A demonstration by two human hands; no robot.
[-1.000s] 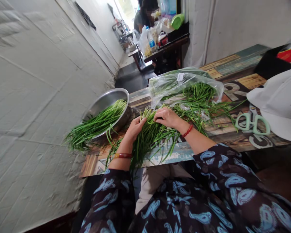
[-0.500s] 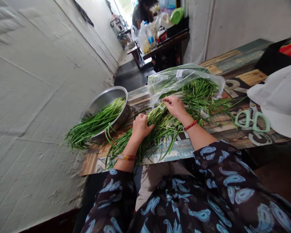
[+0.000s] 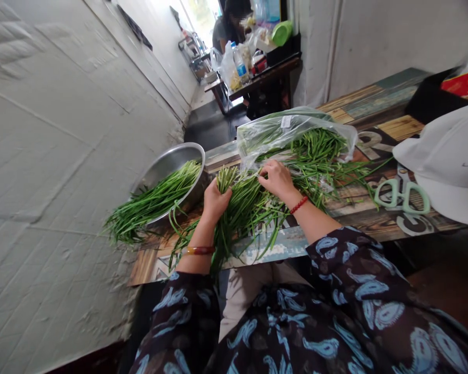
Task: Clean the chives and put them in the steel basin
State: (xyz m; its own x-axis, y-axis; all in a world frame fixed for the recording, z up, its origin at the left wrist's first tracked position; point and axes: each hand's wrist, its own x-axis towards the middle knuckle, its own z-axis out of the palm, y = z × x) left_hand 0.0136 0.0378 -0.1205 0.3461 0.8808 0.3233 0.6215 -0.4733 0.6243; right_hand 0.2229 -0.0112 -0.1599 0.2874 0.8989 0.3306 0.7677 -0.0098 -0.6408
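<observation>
My left hand (image 3: 216,199) is wrapped round a bunch of garlic chives (image 3: 226,178), pale cut ends up, green leaves trailing down towards the table's front edge. Just to its right my right hand (image 3: 275,179) has its fingertips pinched together at the edge of the chive pile; what they hold, if anything, is too small to name. Loose chives (image 3: 253,200) lie beneath and between both hands. Behind the right hand a clear plastic bag (image 3: 265,136) lies with more chives spilling from its open end. A steel basin (image 3: 171,151) on the left holds chives hanging over its rim.
Green-handled scissors (image 3: 402,195) lie at the right beside a white cap (image 3: 448,161). A white wall (image 3: 54,156) stands close on the left. Further back, a person (image 3: 228,31) is behind a table with a water bottle (image 3: 239,65) and bags.
My left hand has closed round a bunch of chives and tipped it upright, moving slightly left. My right hand has shifted a little downward, still near the bag's edge.
</observation>
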